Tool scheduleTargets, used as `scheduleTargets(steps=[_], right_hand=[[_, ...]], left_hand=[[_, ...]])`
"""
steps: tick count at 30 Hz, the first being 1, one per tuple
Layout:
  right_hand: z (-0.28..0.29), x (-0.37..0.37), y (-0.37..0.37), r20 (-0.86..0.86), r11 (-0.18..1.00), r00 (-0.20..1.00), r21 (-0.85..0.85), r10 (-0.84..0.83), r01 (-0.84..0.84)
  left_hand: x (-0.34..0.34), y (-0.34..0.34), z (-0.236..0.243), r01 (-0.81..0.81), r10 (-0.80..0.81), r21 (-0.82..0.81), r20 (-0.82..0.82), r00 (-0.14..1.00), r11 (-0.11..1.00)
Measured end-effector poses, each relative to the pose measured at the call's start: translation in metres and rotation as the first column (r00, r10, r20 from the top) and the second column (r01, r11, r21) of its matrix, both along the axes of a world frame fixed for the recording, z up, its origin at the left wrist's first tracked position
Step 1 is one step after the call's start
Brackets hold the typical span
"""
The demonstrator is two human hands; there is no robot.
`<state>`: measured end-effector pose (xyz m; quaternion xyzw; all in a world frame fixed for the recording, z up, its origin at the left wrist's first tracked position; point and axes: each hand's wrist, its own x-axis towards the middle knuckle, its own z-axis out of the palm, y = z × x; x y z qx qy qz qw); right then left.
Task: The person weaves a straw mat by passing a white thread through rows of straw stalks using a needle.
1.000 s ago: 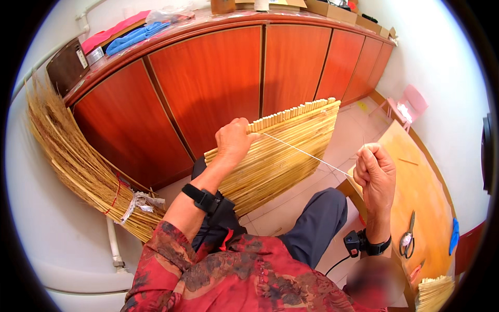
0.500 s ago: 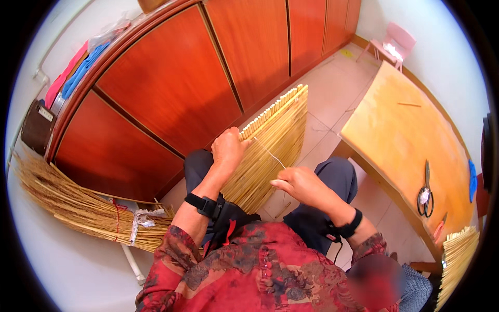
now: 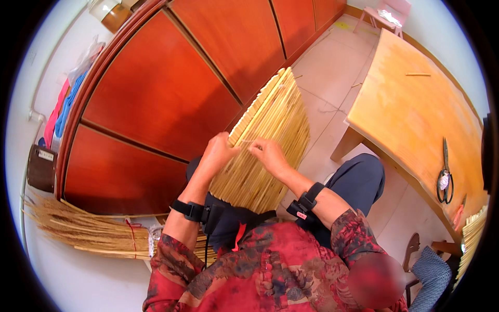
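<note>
A mat of straight yellow stalks stands tilted between my knees, its row of cut ends along the upper left edge. My left hand grips that edge near its lower end, fingers wrapped over the stalks. Close beside it, my right hand is closed in a pinch over the mat's face. A short length of pale string runs between the two hands, its end hidden in the right fingers.
To the right stands a wooden table with black scissors and a loose stalk. Red cabinets line the left. A bundle of plumed stalks lies at lower left; a pink chair stands far right.
My right hand has moved up and left, close to my left hand, and the string span between them is shorter. The view has shifted, and the mat appears more upright.
</note>
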<state>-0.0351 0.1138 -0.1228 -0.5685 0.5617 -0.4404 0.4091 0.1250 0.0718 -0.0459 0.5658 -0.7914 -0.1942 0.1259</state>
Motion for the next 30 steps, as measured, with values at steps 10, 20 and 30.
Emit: scheduleTargets(steps=[10,20,30], right_hand=[[-0.007,0.006,0.001,0.127,0.982,0.989,-0.166,-0.072,0.092],[-0.024,0.009,0.005,-0.171,0.989,0.977,-0.046,0.131,-0.141],[-0.006,-0.001,0.010,0.726,0.875,0.687,0.347,-0.024,-0.337]], left_hand=[[0.011,0.009,-0.027,0.090,0.090,0.408,-0.401,0.912,0.909],[0.002,0.012,-0.020,0.110,0.075,0.388,-0.432,0.899,0.915],[0.007,0.009,-0.033,0.033,0.040,0.246,-0.285,0.958,0.969]])
